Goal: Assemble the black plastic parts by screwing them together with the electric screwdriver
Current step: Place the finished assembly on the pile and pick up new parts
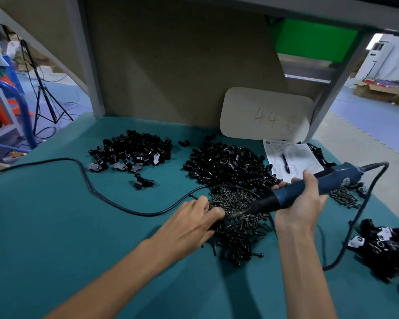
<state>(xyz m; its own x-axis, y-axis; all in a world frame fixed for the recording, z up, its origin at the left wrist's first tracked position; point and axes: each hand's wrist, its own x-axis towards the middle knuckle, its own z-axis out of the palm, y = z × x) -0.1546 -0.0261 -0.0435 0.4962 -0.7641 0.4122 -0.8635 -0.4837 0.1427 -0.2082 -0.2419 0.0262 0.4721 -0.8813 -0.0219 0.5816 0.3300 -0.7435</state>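
Observation:
My right hand [302, 201] grips the blue electric screwdriver [309, 189], held nearly level with its black tip pointing left and down into a heap of dark screws [240, 226]. My left hand [191, 222] rests at the heap's left edge, fingers pinched around something small and dark right at the tip; what it is stays hidden. Two piles of black plastic parts lie further back: one at centre left [134, 153], one at centre [226, 164]. Finished black assemblies with white labels [382, 247] lie at the right edge.
The screwdriver's black cord [97, 192] snakes over the green table [55, 226] on the left and loops down at the right. A paper sheet with a pen [288, 160] lies beside a beige card marked 44 [265, 113]. A brown backboard closes off the rear.

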